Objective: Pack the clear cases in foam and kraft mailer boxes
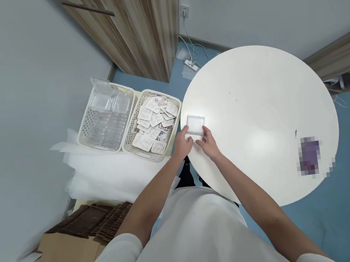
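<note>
A small, shallow rectangular tray (196, 125), whitish and see-through like clear plastic, lies at the near left edge of the round white table (247, 91). My left hand (182, 144) grips its left near corner between thumb and fingers. At the right near corner, my right hand (208, 144) holds it the same way, thumb toward the middle. Left of the table, a white basket (127, 148) contains many loose printed cards (151, 123). Beside it, another white basket (82, 136) holds stacked clear plastic cases (105, 127).
White foam-like sheets (103, 174) are piled below the baskets. Flattened brown cardboard boxes (65, 253) lie at the lower left. A blurred-out purple item (310, 156) rests on the table's right side. A power strip (191, 65) with cables is on the floor near the cabinet (135, 24).
</note>
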Tool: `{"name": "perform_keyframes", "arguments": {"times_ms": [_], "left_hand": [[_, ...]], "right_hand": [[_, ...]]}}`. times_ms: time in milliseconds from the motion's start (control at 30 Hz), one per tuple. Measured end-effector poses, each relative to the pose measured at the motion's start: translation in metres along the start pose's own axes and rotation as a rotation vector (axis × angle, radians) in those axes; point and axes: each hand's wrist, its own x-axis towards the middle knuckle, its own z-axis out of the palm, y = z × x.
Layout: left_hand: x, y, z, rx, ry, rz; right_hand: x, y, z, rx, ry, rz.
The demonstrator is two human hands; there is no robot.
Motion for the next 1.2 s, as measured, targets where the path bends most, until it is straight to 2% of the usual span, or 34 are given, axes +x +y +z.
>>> {"name": "perform_keyframes", "arguments": {"times_ms": [200,367,500,667,800,867,967,1200], "left_hand": [[-0.005,0.002,-0.001,0.026,-0.021,0.03],[-0.029,0.005,0.005,0.02,-0.007,0.001],[-0.065,0.009,0.013,0.004,0.018,-0.059],[-0.124,0.011,0.018,-0.07,0.041,-0.158],[-0.173,0.011,0.018,-0.209,0.067,-0.271],[-0.198,0.013,0.014,-0.231,0.095,-0.322],[-0.233,0.016,0.002,-0.216,0.141,-0.322],[-0.312,0.022,-0.051,0.08,0.329,-0.319]], "right_hand": [[-0.009,0.001,0.0,0.011,0.013,-0.004],[-0.031,0.009,-0.009,0.015,-0.016,0.062],[-0.06,0.023,-0.028,-0.01,-0.081,0.13],[-0.1,0.041,-0.058,-0.018,-0.186,0.181],[-0.121,0.053,-0.067,-0.01,-0.284,0.195],[-0.127,0.055,-0.064,-0.029,-0.343,0.187],[-0.129,0.054,-0.048,-0.072,-0.445,0.133],[-0.139,0.046,0.026,-0.309,-0.701,-0.123]]}}
